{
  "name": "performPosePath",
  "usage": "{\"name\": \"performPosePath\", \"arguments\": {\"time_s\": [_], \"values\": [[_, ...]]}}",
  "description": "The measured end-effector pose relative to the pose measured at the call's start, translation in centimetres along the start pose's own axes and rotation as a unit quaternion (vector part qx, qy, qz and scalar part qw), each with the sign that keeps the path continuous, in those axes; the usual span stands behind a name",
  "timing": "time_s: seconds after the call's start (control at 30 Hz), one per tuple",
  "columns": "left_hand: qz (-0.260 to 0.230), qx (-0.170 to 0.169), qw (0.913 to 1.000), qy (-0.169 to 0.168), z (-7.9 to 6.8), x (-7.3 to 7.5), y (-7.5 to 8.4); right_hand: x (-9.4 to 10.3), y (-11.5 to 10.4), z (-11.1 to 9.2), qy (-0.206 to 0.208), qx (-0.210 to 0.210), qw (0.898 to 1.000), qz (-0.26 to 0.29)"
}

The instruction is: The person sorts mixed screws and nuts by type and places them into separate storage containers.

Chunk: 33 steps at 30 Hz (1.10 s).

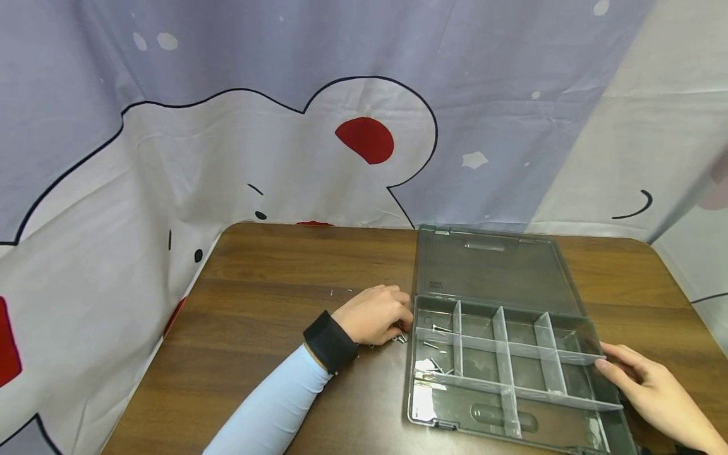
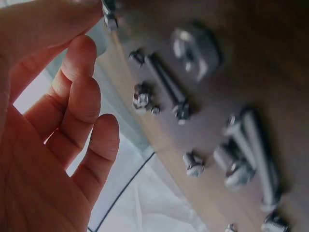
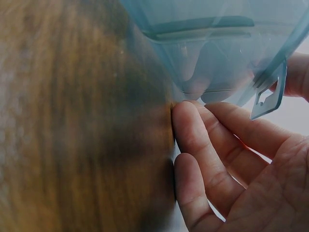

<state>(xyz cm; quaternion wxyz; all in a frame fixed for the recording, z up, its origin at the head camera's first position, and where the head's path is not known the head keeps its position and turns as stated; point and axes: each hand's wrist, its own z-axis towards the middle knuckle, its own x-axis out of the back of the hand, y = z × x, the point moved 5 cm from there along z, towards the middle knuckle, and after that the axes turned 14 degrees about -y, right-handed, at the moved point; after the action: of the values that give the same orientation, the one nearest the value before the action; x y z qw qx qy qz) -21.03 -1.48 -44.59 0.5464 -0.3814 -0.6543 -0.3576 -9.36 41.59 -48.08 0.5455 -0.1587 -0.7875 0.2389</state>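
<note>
A grey see-through compartment box (image 1: pixel 560 423) lies on the table with its lid (image 1: pixel 500 268) folded back. Several small screws (image 1: pixel 430 345) lie in its left compartments. Close to the left wall of the box, my left hand (image 1: pixel 372 314) bends its fingers down among loose screws (image 1: pixel 401 339). In the left wrist view its thumb and fingertip pinch a small metal screw (image 2: pixel 110 20), partly hidden by the thumb. My right hand (image 1: pixel 654 385) grips the right edge of the box, thumb on the rim and fingers lower against the side, as the right wrist view (image 3: pixel 207 150) also has it.
Around the left hand, a hex nut (image 2: pixel 197 50), a long screw (image 2: pixel 166 87) and several shorter screws lie on the wooden table (image 1: pixel 267 278). Two tiny pieces (image 1: pixel 332 292) lie farther back. A printed curtain (image 1: pixel 273 151) hangs behind the table.
</note>
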Motion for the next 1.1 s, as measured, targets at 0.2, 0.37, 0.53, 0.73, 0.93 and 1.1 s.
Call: {"name": "performPosePath", "arguments": {"time_s": [0.2, 0.37, 0.53, 0.73, 0.93, 1.1], "values": [[0.0, 0.002, 1.0, 0.001, 0.0, -0.2, 0.2, 0.0, 0.1, 0.0, 0.003, 0.004, 1.0, 0.0], [0.005, 0.007, 1.0, -0.001, 0.1, -0.2, 0.1, 0.1, 0.1, 0.0, 0.008, 0.009, 1.0, 0.002], [0.02, 0.024, 0.9995, -0.007, 0.2, -0.4, 0.1, 0.0, -0.2, -0.1, 0.009, 0.008, 1.0, 0.003], [0.01, 0.038, 0.9992, -0.003, -0.2, -0.4, -0.2, 0.0, -0.2, -0.1, 0.004, -0.003, 1.0, 0.0], [-0.049, 0.049, 0.9976, 0.001, -0.9, 0.9, -0.7, -0.1, -0.3, -0.2, 0.009, 0.011, 1.0, 0.005], [-0.082, 0.03, 0.9959, 0.024, -1.5, 2.5, -0.5, -0.1, -0.2, -0.2, 0.01, 0.011, 1.0, 0.003]]}}
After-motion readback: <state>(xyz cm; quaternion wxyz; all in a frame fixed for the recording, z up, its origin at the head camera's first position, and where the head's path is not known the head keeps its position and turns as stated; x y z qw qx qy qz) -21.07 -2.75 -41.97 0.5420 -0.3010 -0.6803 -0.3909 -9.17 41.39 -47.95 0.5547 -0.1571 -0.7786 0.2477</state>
